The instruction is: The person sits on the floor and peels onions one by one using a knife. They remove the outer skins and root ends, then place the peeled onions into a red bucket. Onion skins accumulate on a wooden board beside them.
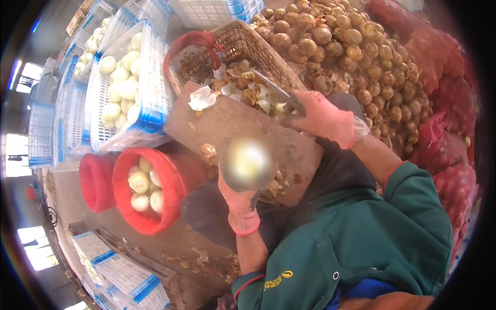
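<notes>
Left grip (238,199), pink-gloved, wrapped around a pale, round onion (250,159), blurred, over a flat brown board (206,123); right grip (323,116), pink-gloved, clasping a straight-bladed metal knife (278,90); beyond the board, a brown perforated plastic crate (271,49) with peelings (233,89); farther out, a large heap of round, brown-skinned onions (356,54)

A worn board (302,160) bears onion skins (208,150), while the floor (111,225) carries heaped onions (374,67) and loose peelings (201,253).

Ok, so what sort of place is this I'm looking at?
Probably an onion-handling shed or workshop: there's a big heap of unpeeled onions, a plastic crate of peeled onions, and a brown basket holding loose skins.
</notes>
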Demonstrator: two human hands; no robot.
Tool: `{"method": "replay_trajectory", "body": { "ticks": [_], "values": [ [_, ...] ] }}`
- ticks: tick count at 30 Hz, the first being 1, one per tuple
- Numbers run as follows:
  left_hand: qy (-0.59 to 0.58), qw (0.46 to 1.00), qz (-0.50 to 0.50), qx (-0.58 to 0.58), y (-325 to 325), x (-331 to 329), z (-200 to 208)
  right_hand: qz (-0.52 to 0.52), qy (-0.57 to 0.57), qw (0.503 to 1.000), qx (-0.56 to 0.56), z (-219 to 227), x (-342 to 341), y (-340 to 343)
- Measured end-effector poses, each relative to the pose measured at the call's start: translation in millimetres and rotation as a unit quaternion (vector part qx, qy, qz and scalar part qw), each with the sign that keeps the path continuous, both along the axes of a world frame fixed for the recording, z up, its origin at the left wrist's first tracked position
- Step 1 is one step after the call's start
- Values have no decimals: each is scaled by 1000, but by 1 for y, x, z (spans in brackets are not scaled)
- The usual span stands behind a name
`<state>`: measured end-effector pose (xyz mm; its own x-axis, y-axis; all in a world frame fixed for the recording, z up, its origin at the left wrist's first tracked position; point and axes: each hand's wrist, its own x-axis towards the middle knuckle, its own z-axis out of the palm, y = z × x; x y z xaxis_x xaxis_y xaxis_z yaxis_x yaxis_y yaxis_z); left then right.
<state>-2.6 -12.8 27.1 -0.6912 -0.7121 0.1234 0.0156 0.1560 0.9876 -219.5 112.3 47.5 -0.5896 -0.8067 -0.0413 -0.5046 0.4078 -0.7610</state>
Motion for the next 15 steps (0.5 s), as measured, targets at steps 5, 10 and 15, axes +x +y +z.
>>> {"method": "replay_trajectory", "body": {
  "ticks": [5, 10, 15],
  "values": [
    [-95, 971, 56, -210, 8, -7, -1, 108, -235, 958, -126, 13, 50, -12],
    [-79, 984, 12, -156, 13, -1, 18, 39, -519, 848, -104, 0, 57, -4],
    [94, 990, 54, 86, 23, -3, 30, 53, -541, 829, -131, -1, 47, 0]
  ]
}}
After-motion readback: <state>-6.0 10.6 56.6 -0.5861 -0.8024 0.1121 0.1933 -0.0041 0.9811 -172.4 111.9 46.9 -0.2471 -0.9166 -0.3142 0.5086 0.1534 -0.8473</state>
